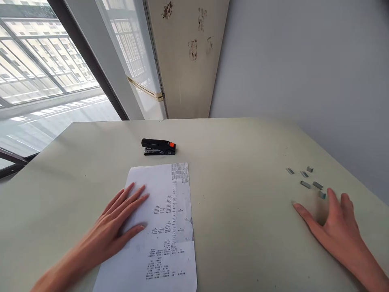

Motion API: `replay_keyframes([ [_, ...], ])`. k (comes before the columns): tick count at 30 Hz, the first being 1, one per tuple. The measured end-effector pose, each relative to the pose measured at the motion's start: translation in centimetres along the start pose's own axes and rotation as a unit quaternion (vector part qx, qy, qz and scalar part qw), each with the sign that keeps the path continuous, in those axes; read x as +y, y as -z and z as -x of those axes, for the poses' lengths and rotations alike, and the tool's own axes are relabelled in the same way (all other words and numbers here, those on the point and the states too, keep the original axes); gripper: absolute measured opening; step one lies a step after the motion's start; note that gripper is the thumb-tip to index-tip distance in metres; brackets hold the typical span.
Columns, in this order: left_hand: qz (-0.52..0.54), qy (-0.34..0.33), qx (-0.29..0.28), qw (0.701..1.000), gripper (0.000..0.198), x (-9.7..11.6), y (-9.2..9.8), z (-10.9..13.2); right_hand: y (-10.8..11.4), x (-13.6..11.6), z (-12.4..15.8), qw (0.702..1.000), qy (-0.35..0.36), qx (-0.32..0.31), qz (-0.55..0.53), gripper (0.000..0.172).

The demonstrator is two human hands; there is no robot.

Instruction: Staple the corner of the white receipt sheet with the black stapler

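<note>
My left hand (pixel 123 221) lies flat with fingers spread on the left part of a printed sheet of paper (pixel 161 227). Beyond the paper's top edge sits a black stapler (pixel 158 147) with an orange mark at its right end. On the right side of the table, my right hand (pixel 332 225) is open, thumb and fingers apart. Its fingertips are close to several short strips of staples (pixel 305 184). One greenish-grey strip (pixel 322 195) lies right by the index finger; whether they touch I cannot tell.
The pale table (pixel 237 170) spans the view, its far edge against a grey wall (pixel 298 61) and a stained beige panel (pixel 188 61). At the left is a glass window (pixel 45 61) with railings outside.
</note>
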State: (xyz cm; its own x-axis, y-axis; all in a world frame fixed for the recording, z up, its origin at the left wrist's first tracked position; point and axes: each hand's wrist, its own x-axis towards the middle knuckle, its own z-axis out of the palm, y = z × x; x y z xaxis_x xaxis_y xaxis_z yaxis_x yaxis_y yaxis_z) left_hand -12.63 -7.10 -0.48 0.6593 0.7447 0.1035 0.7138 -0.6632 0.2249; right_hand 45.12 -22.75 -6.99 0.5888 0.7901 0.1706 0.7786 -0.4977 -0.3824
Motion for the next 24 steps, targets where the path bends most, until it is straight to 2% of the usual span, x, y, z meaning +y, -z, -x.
replay_keyframes([
  [2, 0.012, 0.005, 0.0, 1.0, 0.075, -0.5, -0.3, -0.3, -0.4, -0.2, -1.8, 0.999, -0.049, -0.017, 0.0, 0.113],
  [4, 0.036, 0.02, 0.011, 0.999, 0.074, -1.4, -0.2, -0.3, -1.0, -1.1, -3.7, 0.998, -0.062, -0.007, 0.006, 0.112],
  [7, 0.096, 0.07, 0.042, 0.992, 0.066, -3.3, 0.5, -0.7, -2.1, -2.8, -6.6, 1.0, -0.023, 0.015, 0.009, 0.104],
  [9, 0.148, 0.13, 0.066, 0.978, 0.062, -4.3, 1.2, -2.0, -3.0, -3.8, -8.6, 1.0, -0.009, 0.004, 0.012, 0.102],
  [12, 0.204, 0.232, 0.101, 0.946, 0.07, -4.4, 2.2, -5.3, -4.4, -5.7, -11.2, 0.998, 0.06, -0.007, 0.01, 0.092],
  [14, 0.232, 0.279, 0.136, 0.922, 0.062, -3.8, 2.8, -7.4, -5.4, -7.7, -12.6, 0.992, 0.128, -0.008, -0.003, 0.081],
  [17, 0.26, 0.307, 0.155, 0.902, 0.056, -3.3, 3.0, -9.2, -7.0, -12.1, -13.9, 0.978, 0.2, -0.028, -0.051, 0.068],
  [20, 0.253, 0.316, 0.142, 0.903, 0.06, -3.8, 2.8, -9.2, -8.1, -16.6, -14.0, 0.967, 0.23, -0.055, -0.095, 0.061],
  [22, 0.255, 0.321, 0.131, 0.903, 0.059, -4.2, 2.6, -8.8, -8.5, -18.6, -13.7, 0.96, 0.249, -0.066, -0.107, 0.058],
  [24, 0.26, 0.317, 0.123, 0.903, 0.057, -4.6, 2.4, -8.4, -8.7, -19.7, -13.4, 0.962, 0.245, -0.046, -0.111, 0.057],
])
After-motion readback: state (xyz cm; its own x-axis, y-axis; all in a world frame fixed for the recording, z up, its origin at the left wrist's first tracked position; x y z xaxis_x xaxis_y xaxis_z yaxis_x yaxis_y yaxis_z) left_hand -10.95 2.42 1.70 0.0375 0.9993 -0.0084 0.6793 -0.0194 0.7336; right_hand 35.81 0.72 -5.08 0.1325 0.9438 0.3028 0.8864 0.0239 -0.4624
